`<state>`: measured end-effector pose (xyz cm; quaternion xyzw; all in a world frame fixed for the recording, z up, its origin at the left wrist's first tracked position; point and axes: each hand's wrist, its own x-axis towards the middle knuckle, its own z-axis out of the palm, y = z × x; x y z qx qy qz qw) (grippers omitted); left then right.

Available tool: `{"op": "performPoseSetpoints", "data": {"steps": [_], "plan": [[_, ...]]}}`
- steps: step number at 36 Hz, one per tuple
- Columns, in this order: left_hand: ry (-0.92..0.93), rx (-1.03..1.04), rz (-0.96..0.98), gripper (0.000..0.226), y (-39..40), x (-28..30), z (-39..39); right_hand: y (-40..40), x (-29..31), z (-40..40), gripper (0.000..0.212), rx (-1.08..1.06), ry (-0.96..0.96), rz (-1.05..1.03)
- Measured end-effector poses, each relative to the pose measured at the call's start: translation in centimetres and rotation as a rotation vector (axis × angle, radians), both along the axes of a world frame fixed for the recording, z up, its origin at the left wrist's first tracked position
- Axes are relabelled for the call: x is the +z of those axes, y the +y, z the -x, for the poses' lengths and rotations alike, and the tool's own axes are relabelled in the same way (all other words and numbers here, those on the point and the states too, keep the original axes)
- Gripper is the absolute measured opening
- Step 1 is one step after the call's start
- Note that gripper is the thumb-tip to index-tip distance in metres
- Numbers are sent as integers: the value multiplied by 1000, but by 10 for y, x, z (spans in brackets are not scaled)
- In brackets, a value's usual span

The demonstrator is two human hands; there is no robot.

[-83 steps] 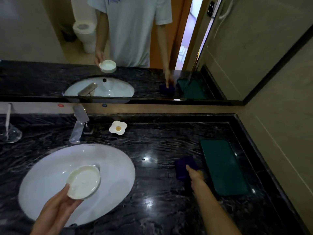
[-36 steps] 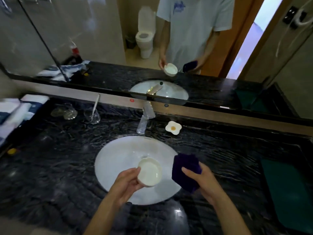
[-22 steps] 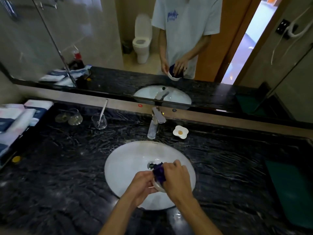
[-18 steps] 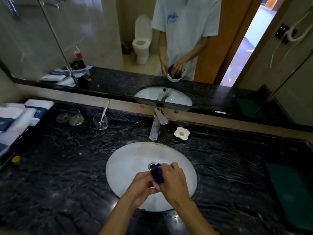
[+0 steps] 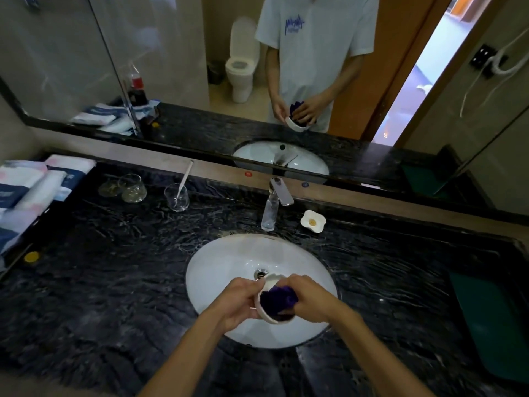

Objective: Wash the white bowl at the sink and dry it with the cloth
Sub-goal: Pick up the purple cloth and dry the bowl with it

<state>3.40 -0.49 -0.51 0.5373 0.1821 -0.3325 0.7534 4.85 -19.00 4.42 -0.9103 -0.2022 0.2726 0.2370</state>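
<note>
I hold the white bowl (image 5: 270, 283) over the white oval sink (image 5: 229, 262), tilted towards me. My left hand (image 5: 239, 303) grips its left rim and underside. My right hand (image 5: 310, 299) presses a bunched dark purple cloth (image 5: 277, 301) into the bowl's inside, fingers curled round the cloth. The cloth covers most of the bowl's inner face. The drain (image 5: 261, 273) shows just beyond the bowl.
A chrome tap (image 5: 273, 203) stands behind the sink, with a flower-shaped soap dish (image 5: 313, 221) to its right. Glasses (image 5: 176, 197) and folded towels (image 5: 34, 190) sit at the left. A green mat (image 5: 492, 322) lies on the right of the black marble counter (image 5: 114, 282).
My right hand picked the purple cloth up from the counter at the right, carried it to the bowl and pushed it inside. The cloth now sits deeper in the bowl.
</note>
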Motion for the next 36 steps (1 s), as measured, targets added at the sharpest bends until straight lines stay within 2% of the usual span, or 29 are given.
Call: {"op": "performPoseSetpoints", "data": {"steps": [3,5,7,13,15,16,18,21,25,30,33,36], "plan": [[5,-12,-13,39,0,-2,-1,3,2,-8,26,109,-16,116],[9,-14,-4,41,0,-2,0,6,4,-11,31,204,-80,204],[13,-15,-2,42,0,-3,0,11,6,-10,32,301,-179,290],[17,-21,-5,38,6,-4,-4,17,4,3,17,483,-479,551],[17,-26,-11,37,8,-5,-5,17,0,9,15,478,-552,569],[21,-26,-7,37,9,-5,-5,16,-5,11,21,450,-592,570],[40,-26,17,35,9,-4,-6,16,-18,12,31,354,-672,548],[70,-41,43,35,7,-3,-6,21,-31,15,34,205,-738,472],[109,-25,67,38,6,-7,-7,29,-35,22,40,27,-654,320],[109,-35,55,32,14,-10,-10,29,-32,30,40,-237,-339,-91],[98,-34,31,29,18,-7,-13,26,-26,30,33,-258,-170,-176],[64,-97,-35,24,19,-2,-15,16,-19,23,32,-170,-74,-156]]}}
